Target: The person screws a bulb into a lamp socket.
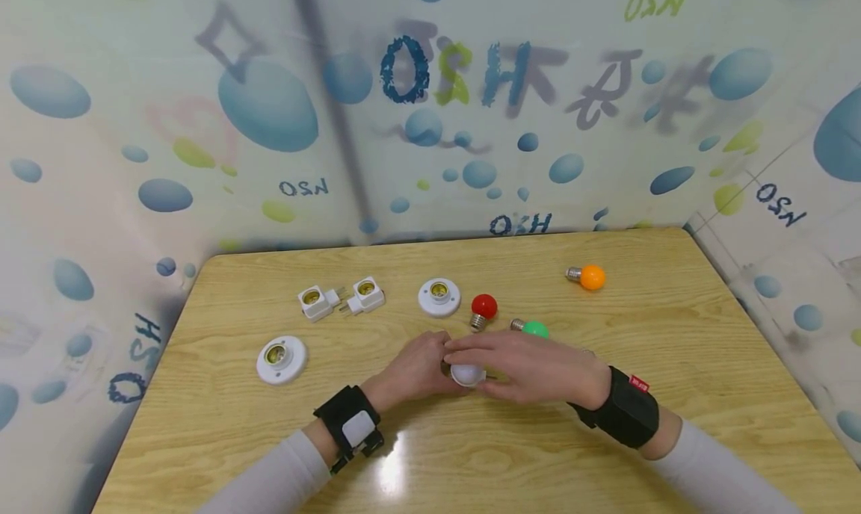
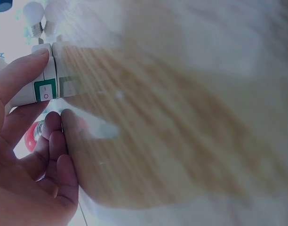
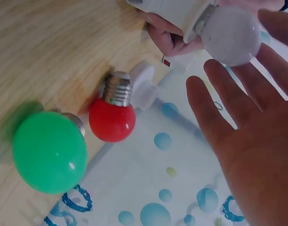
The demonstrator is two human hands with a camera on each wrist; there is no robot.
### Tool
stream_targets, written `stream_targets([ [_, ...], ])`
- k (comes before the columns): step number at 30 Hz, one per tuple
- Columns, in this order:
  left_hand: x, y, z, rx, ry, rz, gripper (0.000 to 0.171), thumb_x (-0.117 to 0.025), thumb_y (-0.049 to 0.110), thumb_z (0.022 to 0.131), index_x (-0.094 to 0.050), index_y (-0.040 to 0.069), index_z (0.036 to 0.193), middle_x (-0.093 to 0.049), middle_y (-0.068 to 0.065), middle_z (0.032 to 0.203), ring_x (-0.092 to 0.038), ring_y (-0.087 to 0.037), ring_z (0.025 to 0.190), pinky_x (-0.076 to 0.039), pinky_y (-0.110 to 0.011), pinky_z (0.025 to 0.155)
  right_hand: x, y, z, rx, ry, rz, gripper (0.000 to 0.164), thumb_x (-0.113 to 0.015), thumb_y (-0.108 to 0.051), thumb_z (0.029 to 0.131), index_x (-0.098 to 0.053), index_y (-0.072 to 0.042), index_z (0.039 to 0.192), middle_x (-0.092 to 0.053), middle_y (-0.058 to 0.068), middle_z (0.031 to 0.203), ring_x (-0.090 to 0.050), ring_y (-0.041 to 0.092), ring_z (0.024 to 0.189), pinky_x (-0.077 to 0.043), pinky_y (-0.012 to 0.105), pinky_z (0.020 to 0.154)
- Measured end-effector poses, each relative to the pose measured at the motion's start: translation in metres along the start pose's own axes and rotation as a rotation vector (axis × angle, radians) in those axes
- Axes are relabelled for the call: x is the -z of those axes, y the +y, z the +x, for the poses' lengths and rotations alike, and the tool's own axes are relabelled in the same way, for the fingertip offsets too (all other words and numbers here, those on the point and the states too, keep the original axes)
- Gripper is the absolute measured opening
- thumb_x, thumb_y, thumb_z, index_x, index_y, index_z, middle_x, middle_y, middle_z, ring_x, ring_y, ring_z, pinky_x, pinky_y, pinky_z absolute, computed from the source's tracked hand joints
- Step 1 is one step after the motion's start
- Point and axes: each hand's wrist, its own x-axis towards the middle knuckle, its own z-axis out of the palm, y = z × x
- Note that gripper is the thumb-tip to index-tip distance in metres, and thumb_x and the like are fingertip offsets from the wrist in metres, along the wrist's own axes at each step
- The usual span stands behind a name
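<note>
Wooden table (image 1: 673,364) — left hand (image 1: 410,368) grips socket (image 2: 40,87), white bulb (image 3: 231,35) fitted.

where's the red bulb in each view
Head view: the red bulb lies on the table just beyond the hands, left of the green bulb.
Left wrist view: only a red sliver shows at the left edge, behind the fingers of the left hand.
Right wrist view: lower left of centre, beside the green bulb.
Shared landmark: the wooden table.

A white bulb (image 1: 467,374) sits screwed into a white switched socket adapter (image 2: 40,87), held just above the table.
</note>
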Motion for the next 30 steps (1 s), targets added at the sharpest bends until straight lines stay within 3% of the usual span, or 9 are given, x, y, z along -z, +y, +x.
stream_targets([
  [3, 0.000, 0.000, 0.000, 0.028, 0.002, -0.012, 0.035, -0.083, 0.038, 0.067, -0.067, 0.018, 0.091, -0.055, 0.009, 0.081, -0.050, -0.008, 0.071, -0.042, -0.021, 0.059, -0.004, 0.001, 0.001, 0.023, 0.016, 0.011, 0.044, -0.060, -0.021, 0.095, -0.055, -0.017, 0.138, -0.051, -0.006, 0.141, -0.049, 0.011, 0.124, -0.042, 0.033, 0.100],
  [6, 0.000, 0.000, 0.000, 0.012, 0.006, -0.008, 0.035, -0.083, 0.038, 0.068, -0.069, 0.017, 0.092, -0.055, 0.009, 0.082, -0.050, -0.007, 0.073, -0.042, -0.020, 0.061, -0.007, 0.002, 0.002, 0.044, 0.065, 0.009, 0.040, -0.062, -0.018, 0.094, -0.058, -0.015, 0.134, -0.055, -0.005, 0.134, -0.053, 0.010, 0.117, -0.044, 0.031, 0.097],
  [13, 0.000, -0.002, 0.002, -0.027, 0.034, 0.034, 0.029, -0.081, 0.039, 0.069, -0.073, 0.016, 0.085, -0.057, 0.008, 0.081, -0.052, -0.007, 0.072, -0.042, -0.018, 0.061, -0.013, 0.005, 0.007, 0.081, 0.169, -0.086, 0.036, -0.064, -0.033, 0.091, -0.061, -0.015, 0.122, -0.056, -0.005, 0.112, -0.052, 0.008, 0.096, -0.047, 0.025, 0.083],
  [23, 0.003, -0.001, 0.002, -0.016, 0.000, 0.056, 0.026, -0.081, 0.038, 0.070, -0.077, 0.016, 0.082, -0.059, 0.006, 0.086, -0.049, -0.009, 0.076, -0.039, -0.022, 0.064, -0.024, 0.006, 0.014, -0.049, 0.268, -0.191, 0.048, -0.058, -0.063, 0.083, -0.054, -0.018, 0.100, -0.048, -0.009, 0.090, -0.045, 0.006, 0.080, -0.043, 0.021, 0.068],
  [27, 0.002, -0.001, 0.002, -0.006, 0.004, 0.063, 0.025, -0.082, 0.037, 0.069, -0.076, 0.015, 0.080, -0.060, 0.005, 0.086, -0.050, -0.010, 0.076, -0.040, -0.022, 0.064, -0.027, 0.005, 0.014, -0.071, 0.285, -0.196, 0.052, -0.058, -0.066, 0.081, -0.054, -0.017, 0.100, -0.048, -0.009, 0.090, -0.045, 0.006, 0.079, -0.043, 0.022, 0.067],
  [30, 0.001, -0.001, 0.002, -0.003, 0.000, 0.057, 0.026, -0.082, 0.037, 0.069, -0.076, 0.015, 0.080, -0.059, 0.005, 0.085, -0.049, -0.010, 0.075, -0.040, -0.022, 0.064, -0.027, 0.005, 0.012, -0.095, 0.263, -0.175, 0.061, -0.055, -0.067, 0.082, -0.057, -0.014, 0.111, -0.054, -0.006, 0.101, -0.048, 0.008, 0.087, -0.047, 0.025, 0.074],
])
